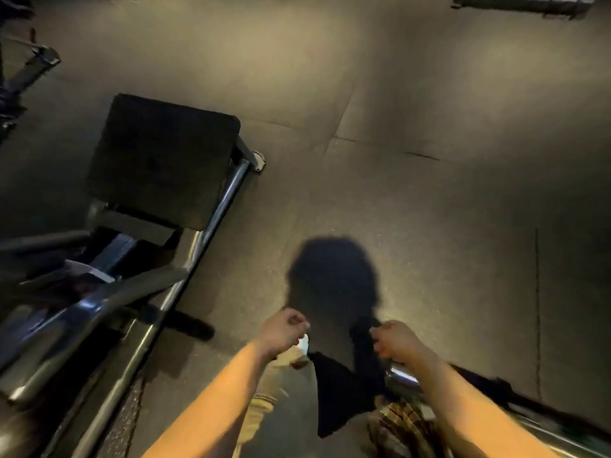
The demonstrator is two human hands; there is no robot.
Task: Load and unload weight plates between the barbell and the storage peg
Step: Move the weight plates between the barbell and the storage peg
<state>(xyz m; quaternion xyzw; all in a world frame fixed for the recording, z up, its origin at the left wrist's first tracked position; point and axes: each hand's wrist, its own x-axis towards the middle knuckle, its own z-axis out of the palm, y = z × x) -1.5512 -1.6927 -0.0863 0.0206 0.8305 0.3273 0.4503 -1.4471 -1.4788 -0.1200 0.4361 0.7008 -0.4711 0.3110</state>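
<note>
2 bare hands in view: left hand and right hand, both w/ fingers curled, plus 2 bare forearms below them. 1 black square pad on 1 metal machine frame at left, 1 shiny bar under the right hand, 1 dark bar on the floor far top right. 1 head-shaped shadow mid-floor; weight plates: can't make out any for sure, too blurred.

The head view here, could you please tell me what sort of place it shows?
Most likely a gym: a padded bench on a chrome frame, dark matted flooring, and a steel bar by the right hand.
</note>
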